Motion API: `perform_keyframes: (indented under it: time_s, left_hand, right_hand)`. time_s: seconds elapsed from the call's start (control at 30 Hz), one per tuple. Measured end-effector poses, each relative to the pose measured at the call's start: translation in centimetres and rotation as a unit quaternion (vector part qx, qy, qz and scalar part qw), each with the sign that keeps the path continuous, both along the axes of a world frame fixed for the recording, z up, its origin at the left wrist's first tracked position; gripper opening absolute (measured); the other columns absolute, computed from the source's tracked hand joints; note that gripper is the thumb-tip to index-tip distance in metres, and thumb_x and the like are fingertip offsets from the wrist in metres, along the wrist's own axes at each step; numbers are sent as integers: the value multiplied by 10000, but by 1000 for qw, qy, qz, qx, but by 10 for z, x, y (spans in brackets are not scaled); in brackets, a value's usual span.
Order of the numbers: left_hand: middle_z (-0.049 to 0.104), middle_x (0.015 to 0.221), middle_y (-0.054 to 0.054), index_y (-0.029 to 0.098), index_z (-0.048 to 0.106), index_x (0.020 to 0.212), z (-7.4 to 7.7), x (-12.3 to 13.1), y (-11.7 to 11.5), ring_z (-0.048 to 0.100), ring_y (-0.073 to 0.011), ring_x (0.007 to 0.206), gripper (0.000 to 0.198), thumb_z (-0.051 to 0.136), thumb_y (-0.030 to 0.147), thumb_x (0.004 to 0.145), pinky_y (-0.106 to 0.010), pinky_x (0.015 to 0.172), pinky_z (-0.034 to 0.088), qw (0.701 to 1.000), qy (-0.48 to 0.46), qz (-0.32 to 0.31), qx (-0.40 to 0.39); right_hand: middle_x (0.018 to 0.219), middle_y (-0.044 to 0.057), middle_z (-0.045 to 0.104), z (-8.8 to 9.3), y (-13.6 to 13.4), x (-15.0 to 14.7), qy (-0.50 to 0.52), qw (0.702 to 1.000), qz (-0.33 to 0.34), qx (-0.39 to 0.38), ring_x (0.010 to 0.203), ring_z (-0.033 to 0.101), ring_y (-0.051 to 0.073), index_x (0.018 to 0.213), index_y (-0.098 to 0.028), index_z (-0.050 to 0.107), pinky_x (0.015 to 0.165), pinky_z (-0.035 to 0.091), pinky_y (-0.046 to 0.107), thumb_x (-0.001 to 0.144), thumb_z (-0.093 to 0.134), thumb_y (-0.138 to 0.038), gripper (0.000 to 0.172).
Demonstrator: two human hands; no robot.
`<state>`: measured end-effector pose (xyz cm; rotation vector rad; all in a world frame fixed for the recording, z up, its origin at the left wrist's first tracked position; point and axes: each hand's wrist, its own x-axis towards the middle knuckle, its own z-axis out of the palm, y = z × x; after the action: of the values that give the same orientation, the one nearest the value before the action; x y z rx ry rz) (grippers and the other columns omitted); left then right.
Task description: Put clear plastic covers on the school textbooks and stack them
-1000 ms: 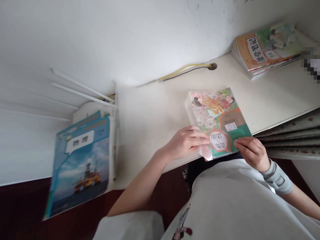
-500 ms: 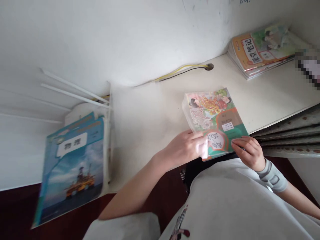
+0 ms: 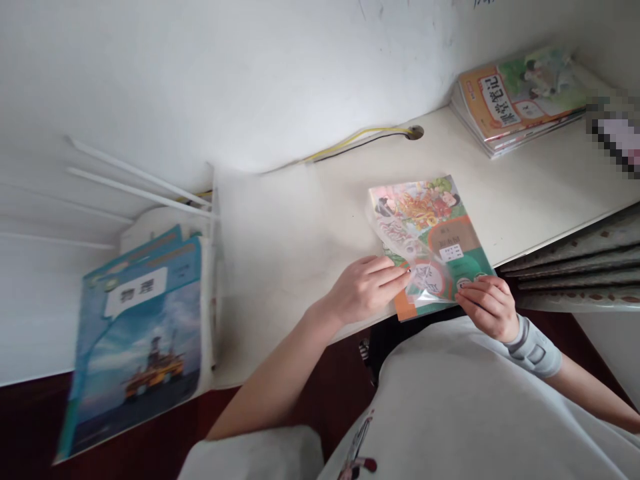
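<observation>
A textbook [image 3: 443,200] with an orange and green illustrated cover lies at the desk's front edge. Over its lower left part, a clear plastic book cover [image 3: 395,233] is lifted and creased, its lower edge stretched between my hands. At the book's left side, my left hand [image 3: 367,287] pinches this plastic, thumb and fingers together. My right hand [image 3: 487,303], with a grey band on its wrist, has its fingers closed on the plastic at the book's lower right corner. Whether it grips the book too is hidden.
A stack of books [image 3: 520,107] stands at the back right, near a pixelated object [image 3: 617,133]. Yellow and black cables run into a desk hole [image 3: 415,132]. Blue physics books [image 3: 140,353] fill a rack with white bars [image 3: 140,190] on the left. A patterned curtain [image 3: 575,280] hangs at right.
My left hand has moved slightly left and down, and the plastic has folded away from the book's left side. My right fingers have shifted slightly left along the lower corner.
</observation>
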<state>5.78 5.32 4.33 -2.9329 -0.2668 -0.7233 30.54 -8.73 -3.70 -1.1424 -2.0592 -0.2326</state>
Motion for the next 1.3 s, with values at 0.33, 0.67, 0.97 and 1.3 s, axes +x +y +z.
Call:
perform_keyframes:
  time_s: [0.33,0.67,0.97,1.3]
  left_hand:
    - [696,863,-23,199,627,1036,-22,-25,-23,615,-138,783,242,495,91,865,-270,686,478,997,56,40,-40]
    - [576,1273,-125,159,541,1215,-42,-33,-76,494,-295,1211,393,516,335,865,-504,1022,358,972,99,174,-125]
    - [671,1104,-116,171,607,1115,-38,-29,-56,610,-251,1050,337,404,352,916,-432,904,488,869,-80,348,-344]
    - [574,661,47,172,363,1252,-30,-23,-21,589,-130,602,496,522,293,798,-284,643,500,715,-148,357,-583]
  right_hand:
    - [1051,54,697,15,1,11,-27,997,16,-70,1051,613,183,1109,-214,621,954,465,391,807,624,-185,304]
    - [1378,176,464,14,1,33,-123,979,-32,-158,1318,365,312,1325,-148,459,1045,373,510,823,594,-430,591]
    - [1289,144,542,52,81,70,-80,984,9,-160,1211,485,283,1235,-177,545,973,453,480,881,510,-312,380]
    - [1154,159,598,62,238,51,-245,924,-34,-290,1016,568,252,1288,-131,494,820,417,335,886,480,-357,461]
